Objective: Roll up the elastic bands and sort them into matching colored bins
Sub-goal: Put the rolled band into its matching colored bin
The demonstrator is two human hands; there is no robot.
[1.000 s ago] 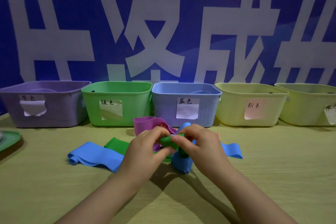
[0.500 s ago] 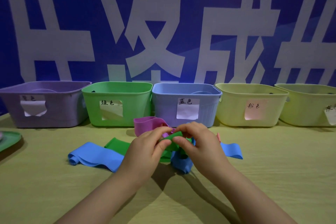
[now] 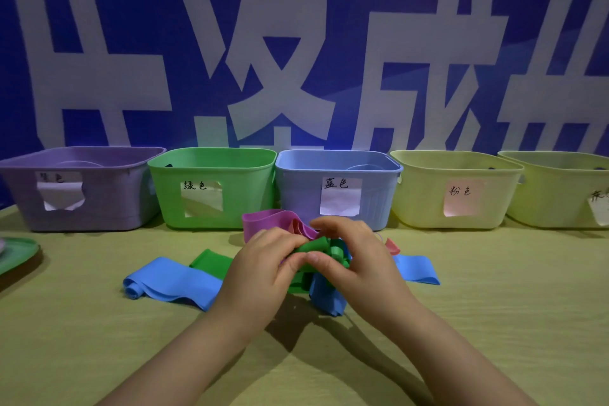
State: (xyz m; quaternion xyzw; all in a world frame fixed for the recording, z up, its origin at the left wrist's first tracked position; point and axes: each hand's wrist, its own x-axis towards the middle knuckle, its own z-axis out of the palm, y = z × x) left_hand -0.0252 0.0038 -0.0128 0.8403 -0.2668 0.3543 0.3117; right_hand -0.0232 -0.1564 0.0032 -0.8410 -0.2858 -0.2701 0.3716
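A green elastic band (image 3: 321, 249) is pinched between my left hand (image 3: 263, 270) and my right hand (image 3: 356, 260) just above the table, its rolled part loosened into curls; its flat tail (image 3: 211, 263) trails left. Under my hands lie a blue band (image 3: 171, 283), another blue strip (image 3: 417, 269), a purple-pink band (image 3: 273, 222) and a bit of red band (image 3: 392, 245). Behind stand the purple bin (image 3: 99, 204), green bin (image 3: 211, 158), blue bin (image 3: 303, 188), and two yellow-green bins (image 3: 421, 194) (image 3: 553, 198), each labelled.
A green tray (image 3: 16, 254) pokes in at the left edge of the yellowish table (image 3: 494, 306). A blue wall with large white characters rises right behind the bins.
The tight green roll between my fingers has come loose into open curls. My hands have shifted slightly closer together over the pile.
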